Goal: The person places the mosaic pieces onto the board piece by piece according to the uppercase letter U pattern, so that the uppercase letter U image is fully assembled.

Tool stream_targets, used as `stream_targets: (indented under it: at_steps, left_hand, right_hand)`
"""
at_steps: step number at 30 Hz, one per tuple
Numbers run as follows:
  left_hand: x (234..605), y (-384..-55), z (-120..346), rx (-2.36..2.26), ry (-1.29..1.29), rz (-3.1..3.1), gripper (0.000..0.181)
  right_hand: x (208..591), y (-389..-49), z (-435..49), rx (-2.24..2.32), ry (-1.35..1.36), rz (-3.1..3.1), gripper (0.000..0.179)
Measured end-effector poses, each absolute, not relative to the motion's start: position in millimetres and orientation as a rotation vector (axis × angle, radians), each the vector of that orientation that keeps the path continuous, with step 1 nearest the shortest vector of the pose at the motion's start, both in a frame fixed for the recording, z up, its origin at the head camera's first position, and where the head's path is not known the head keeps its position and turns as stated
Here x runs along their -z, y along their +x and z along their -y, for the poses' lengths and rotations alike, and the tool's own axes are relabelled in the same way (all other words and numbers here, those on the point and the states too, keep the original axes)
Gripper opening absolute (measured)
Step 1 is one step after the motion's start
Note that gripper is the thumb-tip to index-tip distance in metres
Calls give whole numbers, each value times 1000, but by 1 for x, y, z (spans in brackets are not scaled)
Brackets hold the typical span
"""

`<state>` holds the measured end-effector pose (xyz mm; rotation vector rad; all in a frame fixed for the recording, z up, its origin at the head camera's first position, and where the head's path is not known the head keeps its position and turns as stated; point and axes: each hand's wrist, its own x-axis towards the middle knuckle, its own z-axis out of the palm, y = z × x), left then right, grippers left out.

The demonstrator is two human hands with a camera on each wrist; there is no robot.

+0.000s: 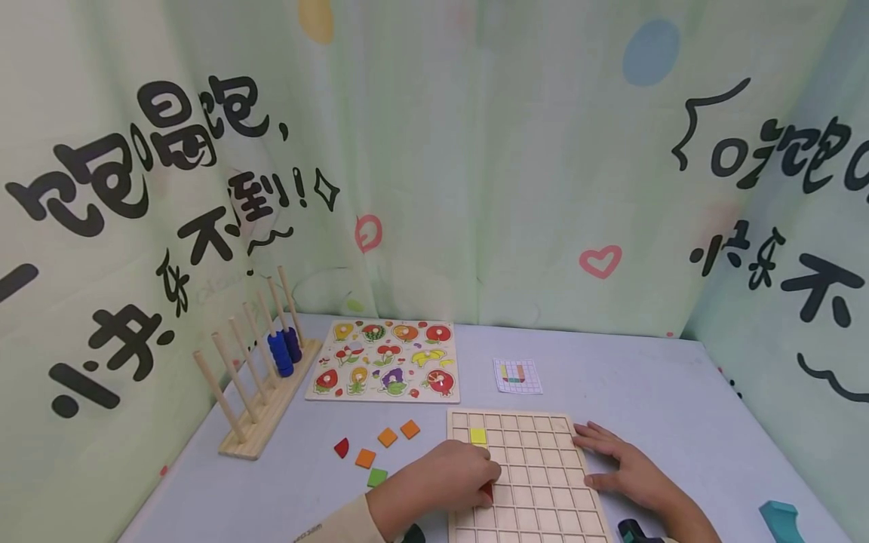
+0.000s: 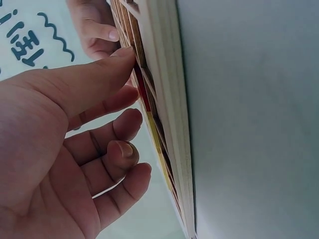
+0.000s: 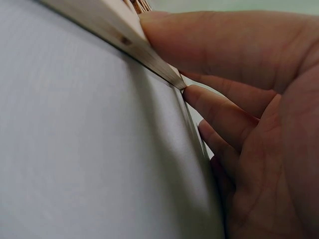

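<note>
L hand [image 1: 462,473], lower centre of head frame, thumb + forefinger pinching a small flat red piece [image 1: 486,492] at the left part of a pale wooden gridded board [image 1: 543,477], lower centre-right. Other L fingers loosely curled, per L wrist view. Most of the red piece is hidden by the hand in head view; L wrist view has it upper centre, down at grid level, w/ yellow just beside. Bright yellow square tile [image 1: 478,436] sits in a grid cell above the L hand.

R hand [image 1: 627,471], lower right, relaxed, fingers spread a bit, thumb + fingertips touching the board's right edge; R wrist view confirms contact.

Left of the board, lower centre-left: three orange square tiles [image 1: 388,437], a green square tile [image 1: 376,477] near the L forearm, a red quarter-round piece [image 1: 342,447] furthest left.

Centre: wooden fruit-picture puzzle [image 1: 409,351]; wooden peg stand [image 1: 239,446] to its left, w/ blue rings [image 1: 280,354] + dark purple rings [image 1: 292,345] on two pegs. Small gridded paper card [image 1: 519,376] right of puzzle, above the board. Teal curved object [image 1: 781,520], bottom right corner, cut off. All on a whitish tabletop [image 1: 645,377]; pale green curtain [image 1: 475,151] w/ black lettering behind.
</note>
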<state>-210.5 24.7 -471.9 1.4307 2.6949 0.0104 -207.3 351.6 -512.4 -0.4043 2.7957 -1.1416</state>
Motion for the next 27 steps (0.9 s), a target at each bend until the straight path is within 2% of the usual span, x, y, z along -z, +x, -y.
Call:
stream_targets:
  at_steps: [27]
  left_hand:
    - [475, -213, -24, -25, 1498, -2688, 14]
  right_hand:
    - [517, -209, -355, 1157, -415, -2788, 64]
